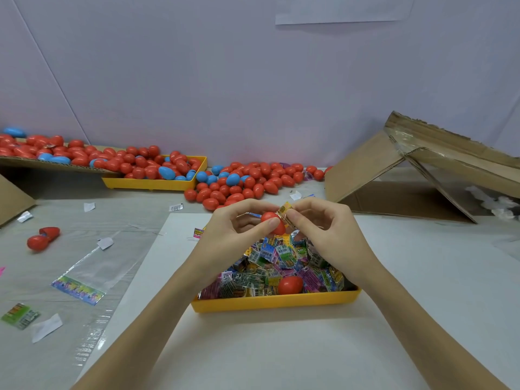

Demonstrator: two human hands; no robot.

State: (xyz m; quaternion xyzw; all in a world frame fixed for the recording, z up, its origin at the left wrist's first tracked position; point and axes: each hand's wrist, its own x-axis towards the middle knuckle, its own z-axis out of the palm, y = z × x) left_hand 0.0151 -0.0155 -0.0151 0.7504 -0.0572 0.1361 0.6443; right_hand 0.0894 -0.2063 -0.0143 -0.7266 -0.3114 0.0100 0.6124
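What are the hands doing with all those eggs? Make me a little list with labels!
left hand: holds a red egg
right hand: pinches a yellow packet against the egg
near tray: yellow, full of colourful packets, with a second red egg on top
back of table: egg pile, mostly red with some blue, beside a far tray
left side: opened egg, red, lying alone
right side: cardboard box, tipped over

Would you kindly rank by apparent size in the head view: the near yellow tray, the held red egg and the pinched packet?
1. Near yellow tray.
2. Red egg in the left hand.
3. Yellow packet pinched by the right hand; fingers hide part of both, so this order is unsure.
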